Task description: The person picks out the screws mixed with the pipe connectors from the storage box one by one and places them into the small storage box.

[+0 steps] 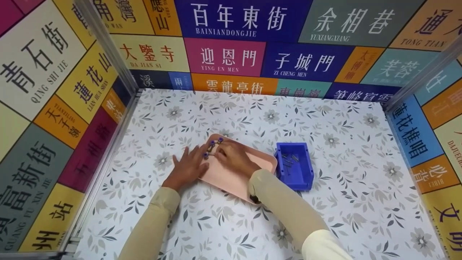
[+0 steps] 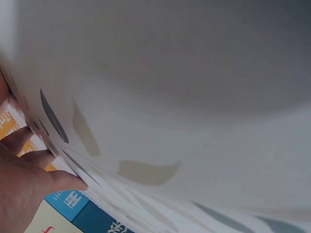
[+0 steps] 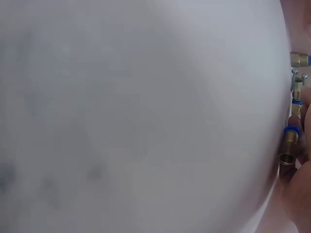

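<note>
A pink tray (image 1: pixel 223 177) lies askew on the table, with several brass fittings with blue collars (image 1: pixel 220 140) near its far left end. My right hand (image 1: pixel 234 157) is over the tray, fingers curled down among the fittings. In the right wrist view, its fingers hold a brass fitting (image 3: pixel 289 145) whose threaded open end shows. Two small screws (image 3: pixel 294 80) lie close by. Spread against the tray's left edge is my left hand (image 1: pixel 187 167), fingers extended, holding nothing visible. The left wrist view catches only its fingers (image 2: pixel 68 180) beside the patterned tabletop.
Right of the tray stands a blue plastic bin (image 1: pixel 299 177) with several screws (image 1: pixel 287 159) inside. The leaf-patterned tabletop (image 1: pixel 173 220) is bordered by upright panels (image 1: pixel 223 57) covered in coloured street signs.
</note>
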Motion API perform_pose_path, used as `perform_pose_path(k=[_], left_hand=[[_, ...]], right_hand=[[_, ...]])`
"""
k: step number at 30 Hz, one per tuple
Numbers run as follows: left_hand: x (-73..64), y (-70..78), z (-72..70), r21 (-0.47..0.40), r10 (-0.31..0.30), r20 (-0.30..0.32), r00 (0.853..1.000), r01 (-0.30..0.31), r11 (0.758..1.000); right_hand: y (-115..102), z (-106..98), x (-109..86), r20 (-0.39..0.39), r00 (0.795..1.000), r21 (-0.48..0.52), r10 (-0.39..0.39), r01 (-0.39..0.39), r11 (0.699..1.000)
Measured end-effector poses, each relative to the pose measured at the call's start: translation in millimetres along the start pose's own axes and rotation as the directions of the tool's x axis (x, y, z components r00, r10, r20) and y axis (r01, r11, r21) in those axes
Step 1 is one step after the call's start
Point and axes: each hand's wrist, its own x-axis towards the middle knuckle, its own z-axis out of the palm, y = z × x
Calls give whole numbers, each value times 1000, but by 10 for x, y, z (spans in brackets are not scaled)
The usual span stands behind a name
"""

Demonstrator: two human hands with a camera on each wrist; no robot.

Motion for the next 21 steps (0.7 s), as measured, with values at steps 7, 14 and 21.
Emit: perform_pose_path(k=[7,14,21], left_hand=[[2,2,-3,-14,0,2,1000,0,1000],[3,4,-11,-20,6,6,1000,-6,1000],[-1,-15,7,-10,9,8,1000,-9,1000]], right_hand=[[-47,-119,-19,-19,1000,93,17,-15,996],[-65,-301,-25,-69,998,144,9,1,990],[-74,-470,-98,-136,990,184,-24,49,982]])
